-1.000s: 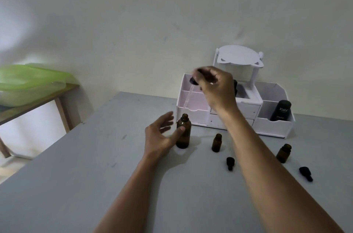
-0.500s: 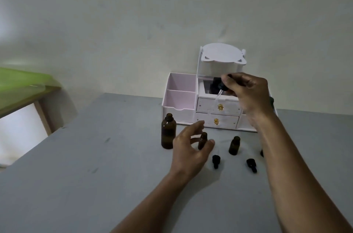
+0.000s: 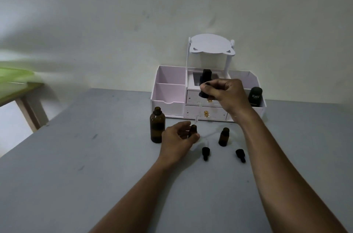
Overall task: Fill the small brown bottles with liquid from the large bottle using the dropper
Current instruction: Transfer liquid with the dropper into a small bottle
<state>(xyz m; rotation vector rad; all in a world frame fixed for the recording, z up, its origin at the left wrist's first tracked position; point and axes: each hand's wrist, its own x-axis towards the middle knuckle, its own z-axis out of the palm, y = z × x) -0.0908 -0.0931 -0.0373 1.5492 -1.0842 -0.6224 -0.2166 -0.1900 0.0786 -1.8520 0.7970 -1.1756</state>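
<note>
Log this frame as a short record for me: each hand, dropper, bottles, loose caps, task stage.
left hand: holds small bottle upright on the table
right hand: pinches dropper by its black top, tip just above that bottle's mouth
large bottle: uncapped, upright, left of the left hand
second small bottle: uncapped, upright, untouched
black caps: two, lying on the table
stage: poised to dispense; liquid level not discernible

We seemed to be in a simple home room: a white cosmetic organiser with small gold-knobbed drawers [image 3: 169, 91] stood on a grey matte table [image 3: 95, 156] against a bare pale wall [image 3: 133, 13].
</note>
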